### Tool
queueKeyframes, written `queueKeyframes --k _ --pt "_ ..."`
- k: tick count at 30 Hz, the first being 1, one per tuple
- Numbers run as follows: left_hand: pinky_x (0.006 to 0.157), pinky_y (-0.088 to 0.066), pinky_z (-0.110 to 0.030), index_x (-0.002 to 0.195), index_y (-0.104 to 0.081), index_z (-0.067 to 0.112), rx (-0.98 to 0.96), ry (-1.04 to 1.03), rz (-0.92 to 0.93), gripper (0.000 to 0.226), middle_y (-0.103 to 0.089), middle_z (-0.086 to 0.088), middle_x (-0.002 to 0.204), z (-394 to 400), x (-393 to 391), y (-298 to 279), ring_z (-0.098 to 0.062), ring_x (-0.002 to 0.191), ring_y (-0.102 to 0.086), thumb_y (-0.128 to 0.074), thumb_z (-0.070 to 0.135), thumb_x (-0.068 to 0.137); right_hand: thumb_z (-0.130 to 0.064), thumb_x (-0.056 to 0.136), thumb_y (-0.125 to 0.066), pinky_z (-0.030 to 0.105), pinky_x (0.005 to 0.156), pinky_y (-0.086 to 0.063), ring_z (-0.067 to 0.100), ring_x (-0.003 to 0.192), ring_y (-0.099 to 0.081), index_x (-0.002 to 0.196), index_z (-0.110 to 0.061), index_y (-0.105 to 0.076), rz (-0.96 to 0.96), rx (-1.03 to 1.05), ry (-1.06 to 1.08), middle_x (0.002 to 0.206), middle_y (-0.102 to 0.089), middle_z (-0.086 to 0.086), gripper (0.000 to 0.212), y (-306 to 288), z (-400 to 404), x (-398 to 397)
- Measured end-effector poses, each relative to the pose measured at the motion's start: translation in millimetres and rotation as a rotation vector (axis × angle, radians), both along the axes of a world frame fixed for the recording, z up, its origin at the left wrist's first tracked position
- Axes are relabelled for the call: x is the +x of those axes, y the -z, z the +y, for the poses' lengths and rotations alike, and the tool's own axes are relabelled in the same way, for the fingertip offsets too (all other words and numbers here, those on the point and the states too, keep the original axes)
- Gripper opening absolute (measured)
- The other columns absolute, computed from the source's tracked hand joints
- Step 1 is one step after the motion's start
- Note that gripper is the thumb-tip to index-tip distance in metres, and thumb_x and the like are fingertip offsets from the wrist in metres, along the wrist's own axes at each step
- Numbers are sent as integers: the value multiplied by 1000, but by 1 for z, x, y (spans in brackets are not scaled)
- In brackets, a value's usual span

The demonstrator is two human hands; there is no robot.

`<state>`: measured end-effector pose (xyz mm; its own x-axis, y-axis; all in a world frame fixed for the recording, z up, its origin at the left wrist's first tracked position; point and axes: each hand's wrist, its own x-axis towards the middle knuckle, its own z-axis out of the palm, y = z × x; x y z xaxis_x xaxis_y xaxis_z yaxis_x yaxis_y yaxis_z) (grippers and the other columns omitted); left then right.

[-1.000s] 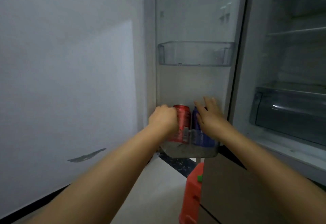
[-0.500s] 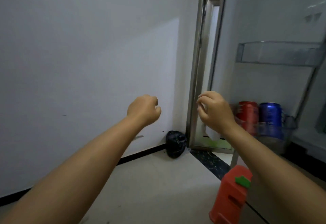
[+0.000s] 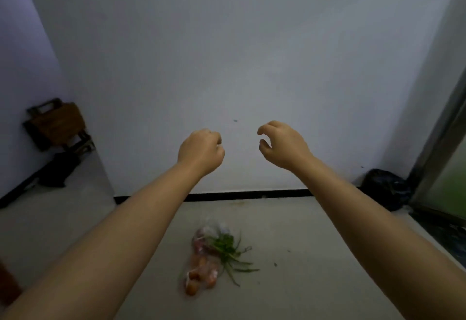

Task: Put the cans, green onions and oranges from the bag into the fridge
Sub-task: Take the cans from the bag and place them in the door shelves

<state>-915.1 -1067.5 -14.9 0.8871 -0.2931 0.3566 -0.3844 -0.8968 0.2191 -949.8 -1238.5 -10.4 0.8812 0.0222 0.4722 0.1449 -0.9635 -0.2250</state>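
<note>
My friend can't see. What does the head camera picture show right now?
Two bare arms reach forward, the left hand curled and the right hand loosely curled, both holding nothing. Below them, on the floor, lies a clear bag of oranges with green onions sticking out, before a plain white wall.

Both hands empty, raised; bag (image 3: 201, 264) with green onions (image 3: 228, 251) on floor (image 3: 315, 256).

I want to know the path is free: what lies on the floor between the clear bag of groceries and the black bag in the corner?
Bare floor only, in the head view, between the clear bag and the black bag.
</note>
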Motion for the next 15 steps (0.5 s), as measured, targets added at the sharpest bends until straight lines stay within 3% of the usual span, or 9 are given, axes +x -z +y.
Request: queueKeyframes --k 6,15 --pt "84 -45 -32 112 -63 4 56 -98 118 27 -57 -14 119 83 111 54 -29 111 -53 -46 12 91 -14 93 -44 36 93 -44 25 123 -47 126 -8 -52 105 -19 -153 136 -50 7 35 43 93 133" --pt "84 -45 -32 114 -62 4 81 -117 302 28 -55 -14 121 154 323 107 -28 111 -53 -45 14 94 -15 93 -45 38 95 -44 28 118 -52 124 -6 -54 326 6 -200 133 -52 10 34 96 157 365"
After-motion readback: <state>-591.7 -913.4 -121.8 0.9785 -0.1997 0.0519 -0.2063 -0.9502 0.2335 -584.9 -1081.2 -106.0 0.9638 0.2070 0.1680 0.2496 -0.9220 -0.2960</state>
